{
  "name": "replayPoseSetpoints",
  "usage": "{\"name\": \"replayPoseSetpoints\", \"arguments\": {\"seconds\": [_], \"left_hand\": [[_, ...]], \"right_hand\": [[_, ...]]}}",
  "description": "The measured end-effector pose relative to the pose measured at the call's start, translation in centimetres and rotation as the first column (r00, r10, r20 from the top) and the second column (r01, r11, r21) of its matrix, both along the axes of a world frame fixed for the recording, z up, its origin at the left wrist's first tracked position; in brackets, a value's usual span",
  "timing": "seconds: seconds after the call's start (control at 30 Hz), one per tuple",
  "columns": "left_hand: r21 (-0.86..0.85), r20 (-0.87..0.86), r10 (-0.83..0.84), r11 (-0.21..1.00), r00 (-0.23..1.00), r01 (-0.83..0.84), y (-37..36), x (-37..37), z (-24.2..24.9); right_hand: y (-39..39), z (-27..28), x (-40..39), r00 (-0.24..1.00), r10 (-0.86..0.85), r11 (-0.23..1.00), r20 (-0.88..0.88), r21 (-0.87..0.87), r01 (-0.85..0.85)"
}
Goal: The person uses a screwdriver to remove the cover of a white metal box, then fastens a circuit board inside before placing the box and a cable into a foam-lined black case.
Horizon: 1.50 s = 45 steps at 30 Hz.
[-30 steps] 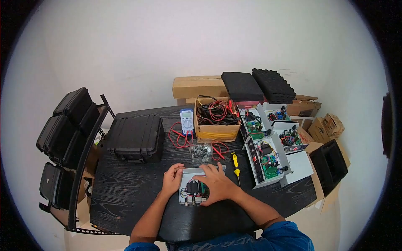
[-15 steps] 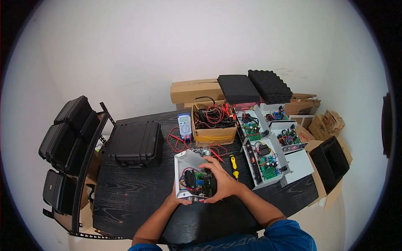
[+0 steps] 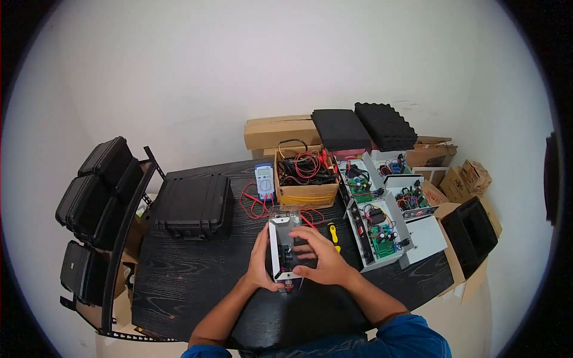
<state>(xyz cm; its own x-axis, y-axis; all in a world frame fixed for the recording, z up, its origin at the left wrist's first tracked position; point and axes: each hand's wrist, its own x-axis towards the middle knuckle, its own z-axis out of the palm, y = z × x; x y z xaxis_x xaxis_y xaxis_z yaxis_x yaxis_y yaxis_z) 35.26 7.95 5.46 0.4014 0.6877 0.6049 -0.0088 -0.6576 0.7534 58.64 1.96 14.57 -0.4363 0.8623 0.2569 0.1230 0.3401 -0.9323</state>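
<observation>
Your left forearm (image 3: 223,314) angles up and inward from the lower edge, and your left hand (image 3: 260,265) is curled in a hold, fingers pointing away from you, thumb lying low and turned toward your right. Your right forearm (image 3: 379,296) slants in from the other side; your right hand (image 3: 327,261) faces the left one, its fingers bent and slightly spread, its thumb standing apart below them.

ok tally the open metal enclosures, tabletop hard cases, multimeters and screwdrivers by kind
Open white metal enclosure, handled: 1
Similar open enclosures, right: 4
Black plastic hard case: 1
Blue digital multimeter: 1
Yellow-black screwdriver: 1
Total: 8
</observation>
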Motion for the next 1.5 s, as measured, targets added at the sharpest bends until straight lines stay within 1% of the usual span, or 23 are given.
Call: {"name": "replayPoseSetpoints", "arguments": {"seconds": [0.07, 0.1, 0.13, 0.17, 0.27, 0.47, 0.57, 0.67, 0.77, 0.87, 0.97, 1.07, 1.17, 1.27, 1.37, 1.5], "left_hand": [[0.029, -0.034, 0.011, 1.000, 0.999, -0.010, -0.1, 0.1, 0.2], [0.044, -0.050, 0.019, 0.999, 0.999, -0.017, -0.2, 0.1, 0.4], [0.103, -0.087, 0.045, 0.994, 0.995, -0.036, -0.3, 0.1, 0.9], [0.112, -0.092, 0.044, 0.993, 0.995, -0.034, -0.2, 0.1, 0.8], [0.129, -0.109, 0.045, 0.991, 0.993, -0.030, 0.0, 0.1, 0.2], [0.051, -0.067, -0.002, 0.999, 0.998, 0.006, -0.2, 0.3, 0.4], [0.058, -0.108, 0.004, 0.998, 0.994, 0.002, -0.1, 0.1, 0.0], [0.041, -0.129, 0.004, 0.999, 0.992, 0.002, -0.4, 0.2, 0.4], [0.016, -0.113, -0.020, 1.000, 0.993, 0.022, -0.1, 0.0, -0.2], [0.017, -0.130, -0.026, 0.999, 0.991, 0.029, 0.3, -0.2, -0.6], [0.040, -0.107, -0.020, 0.999, 0.994, 0.024, 0.3, -0.2, -0.7], [0.012, -0.012, -0.077, 0.997, 0.997, 0.077, 0.4, -0.1, -0.9], [0.059, -0.056, -0.010, 0.998, 0.998, 0.013, 0.7, -0.8, -1.1], [-0.098, 0.143, -0.035, 0.994, 0.989, 0.050, -0.6, 0.3, -0.2], [-0.088, 0.222, -0.027, 0.995, 0.975, 0.048, -0.3, 0.6, -1.3], [-0.047, 0.177, 0.007, 0.999, 0.984, 0.002, 0.0, 0.7, -1.6]], "right_hand": [[-0.2, -0.2, -0.7, 0.996, 0.023, 1.000, -0.088, 0.008, -0.023], [-0.3, 0.0, -0.9, 0.994, 0.048, 0.999, -0.095, 0.023, -0.046], [-0.4, 0.2, -1.1, 0.992, 0.073, 0.997, -0.102, 0.039, -0.069], [-0.5, 0.3, -1.2, 0.989, 0.098, 0.994, -0.107, 0.054, -0.093], [-0.1, 0.3, -1.4, 0.993, 0.115, 0.958, 0.022, 0.261, -0.116], [-0.4, 0.4, -1.7, 0.996, 0.062, 0.960, 0.061, 0.270, -0.076], [-0.3, 0.0, -1.9, 0.996, 0.091, 0.958, 0.018, 0.272, -0.092], [-0.2, -0.1, -1.8, 0.993, 0.114, 0.965, 0.006, 0.237, -0.112], [-0.2, -0.4, -2.0, 0.993, 0.116, 0.960, 0.001, 0.255, -0.112], [-0.6, 0.1, -2.3, 0.994, 0.110, 0.982, -0.019, 0.158, -0.105], [-0.6, 0.4, -2.3, 0.988, 0.139, 0.987, -0.071, 0.096, -0.132], [-1.0, 1.0, -2.4, 0.989, 0.129, 0.991, -0.075, 0.037, -0.127], [-1.0, 0.8, -2.4, 0.992, 0.116, 0.992, -0.048, 0.062, -0.113], [-0.9, 0.8, -2.3, 0.991, 0.125, 0.991, -0.052, 0.051, -0.123], [-0.9, 0.6, -2.3, 0.986, 0.143, 0.989, -0.086, 0.043, -0.140], [-0.8, 1.3, -2.4, 0.990, 0.135, 0.990, -0.045, 0.038, -0.133]]}}
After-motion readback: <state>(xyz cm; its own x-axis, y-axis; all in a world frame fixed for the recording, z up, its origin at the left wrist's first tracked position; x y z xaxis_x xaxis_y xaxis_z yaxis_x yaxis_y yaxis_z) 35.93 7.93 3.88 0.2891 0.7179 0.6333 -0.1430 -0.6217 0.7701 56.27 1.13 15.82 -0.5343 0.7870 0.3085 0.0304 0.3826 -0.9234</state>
